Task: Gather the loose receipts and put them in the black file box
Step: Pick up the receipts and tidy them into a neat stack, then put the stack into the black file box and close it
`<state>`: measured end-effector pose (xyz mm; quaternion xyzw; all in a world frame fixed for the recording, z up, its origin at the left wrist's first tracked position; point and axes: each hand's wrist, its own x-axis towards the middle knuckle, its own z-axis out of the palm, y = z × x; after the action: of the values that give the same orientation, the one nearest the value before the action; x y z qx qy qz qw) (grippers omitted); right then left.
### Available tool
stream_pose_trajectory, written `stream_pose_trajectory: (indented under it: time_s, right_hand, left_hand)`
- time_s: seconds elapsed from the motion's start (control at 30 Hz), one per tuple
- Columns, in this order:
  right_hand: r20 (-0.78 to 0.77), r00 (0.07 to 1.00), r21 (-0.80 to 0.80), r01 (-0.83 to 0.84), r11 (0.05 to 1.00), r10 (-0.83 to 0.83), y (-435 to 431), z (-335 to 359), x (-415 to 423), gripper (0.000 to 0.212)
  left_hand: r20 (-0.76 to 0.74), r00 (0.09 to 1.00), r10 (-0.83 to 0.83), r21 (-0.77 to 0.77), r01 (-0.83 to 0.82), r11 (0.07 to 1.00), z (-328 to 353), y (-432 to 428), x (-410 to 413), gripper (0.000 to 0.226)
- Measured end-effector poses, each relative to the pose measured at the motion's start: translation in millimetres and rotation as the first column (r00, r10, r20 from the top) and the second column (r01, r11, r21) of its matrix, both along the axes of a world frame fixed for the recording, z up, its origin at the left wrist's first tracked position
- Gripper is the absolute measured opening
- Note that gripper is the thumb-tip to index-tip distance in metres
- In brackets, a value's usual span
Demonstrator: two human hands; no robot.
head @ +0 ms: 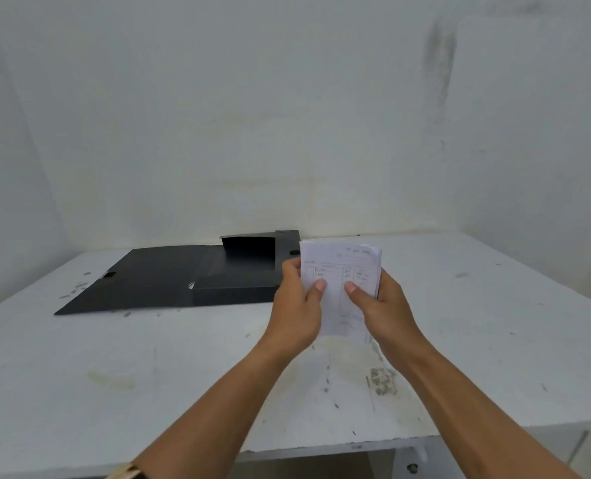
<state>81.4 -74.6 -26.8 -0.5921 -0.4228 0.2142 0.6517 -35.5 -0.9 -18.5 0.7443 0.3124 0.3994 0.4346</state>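
A stack of white receipts (339, 267) with faint handwriting is held upright above the table. My left hand (296, 309) grips its left edge and my right hand (380, 305) grips its right edge, thumbs pressed on the front sheet. The black file box (238, 271) lies open on the table just left of and behind the stack, its lid flap (138, 285) spread flat to the left. The lower end of the receipts is hidden between my palms.
The white table (114, 357) is scuffed and stained, with its front edge near the bottom of the view. White walls (287, 115) close in behind and on both sides. A strap shows on my left wrist (126, 473).
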Motion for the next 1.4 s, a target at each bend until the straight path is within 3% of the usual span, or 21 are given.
stream_pose_trajectory:
  time_s: [0.2, 0.33, 0.43, 0.53, 0.6, 0.7, 0.77, 0.83, 1.0, 1.1, 1.23, 1.4]
  right_hand:
    - [-0.017, 0.999, -0.144, 0.038, 0.989, -0.041, 8, -29, -4, 0.038]
    - [-0.062, 0.997, -0.127, 0.037, 0.991, -0.045, 36, -10, -7, 0.036]
    - [-0.082, 0.997, -0.071, -0.019, 0.997, 0.013, 77, 23, -6, 0.031]
    - [-0.031, 0.998, -0.154, -0.059, 0.986, 0.055, 128, 48, 0, 0.049]
    - [0.119, 0.990, -0.303, -0.039, 0.952, 0.079, 160, 45, 5, 0.058]
    - [0.426, 0.877, -0.586, 0.079, 0.807, 0.223, 196, 21, 12, 0.106]
    - [0.523, 0.768, -0.714, 0.159, 0.681, 0.370, 210, 4, 12, 0.136]
    - [0.571, 0.714, -0.721, 0.200, 0.663, 0.405, 216, -9, 15, 0.149]
    - [0.623, 0.701, -0.657, 0.229, 0.718, 0.347, 219, -21, 21, 0.159]
    - [0.635, 0.689, -0.654, 0.237, 0.719, 0.350, 220, -24, 22, 0.163]
    - [0.651, 0.675, -0.640, 0.240, 0.730, 0.348, 221, -27, 23, 0.161]
    - [0.657, 0.670, -0.632, 0.238, 0.738, 0.346, 220, -25, 22, 0.158]
  left_hand:
    - [-0.083, 0.995, -0.061, -0.039, 0.058, 0.998, -38, 0, -1, 0.020]
    - [-0.038, 0.995, 0.090, 0.007, -0.090, 0.996, -18, 17, -1, 0.017]
    - [0.022, 0.972, 0.234, -0.063, -0.232, 0.971, 21, 55, -11, 0.020]
    - [-0.004, 0.948, 0.318, -0.191, -0.313, 0.930, 51, 116, -27, 0.028]
    - [-0.051, 0.948, 0.314, -0.263, -0.316, 0.912, 59, 157, -35, 0.030]
    - [-0.116, 0.950, 0.291, -0.333, -0.313, 0.889, 55, 212, -38, 0.036]
    - [-0.170, 0.949, 0.264, -0.375, -0.310, 0.874, 47, 237, -34, 0.037]
    - [-0.212, 0.951, 0.225, -0.408, -0.296, 0.864, 39, 255, -26, 0.035]
    - [-0.341, 0.928, 0.147, -0.463, -0.302, 0.833, 16, 276, 1, 0.033]
    - [-0.502, 0.854, 0.137, -0.370, -0.355, 0.859, 7, 278, 16, 0.037]
    - [-0.695, 0.625, 0.356, -0.014, -0.507, 0.862, 1, 284, 25, 0.050]
    - [-0.724, 0.578, 0.377, 0.075, -0.477, 0.876, 0, 282, 39, 0.043]
